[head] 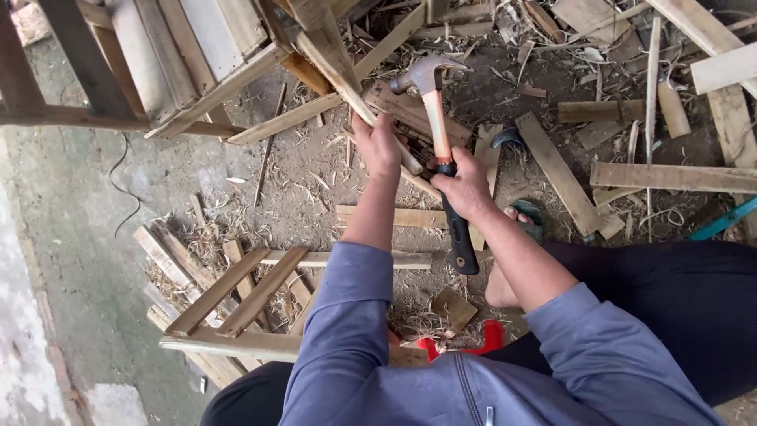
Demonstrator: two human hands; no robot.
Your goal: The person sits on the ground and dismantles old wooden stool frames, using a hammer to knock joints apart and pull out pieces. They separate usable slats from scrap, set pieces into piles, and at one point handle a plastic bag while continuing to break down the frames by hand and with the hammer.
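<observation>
Hammer (434,118): one, claw head up, above ground strewn with shavings. Right hand (465,189) closed around its handle, where black part begins. Left hand (378,146) closed on one slanting wooden strip (355,95), just beside hammer. Slatted frame (229,308) lies at left. One foot in sandal (524,217) near right wrist.

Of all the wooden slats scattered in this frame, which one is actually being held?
The pale slat slanting down from the top, gripped by the left hand; the other slats lie loose on the ground. The right hand holds a hammer.
</observation>
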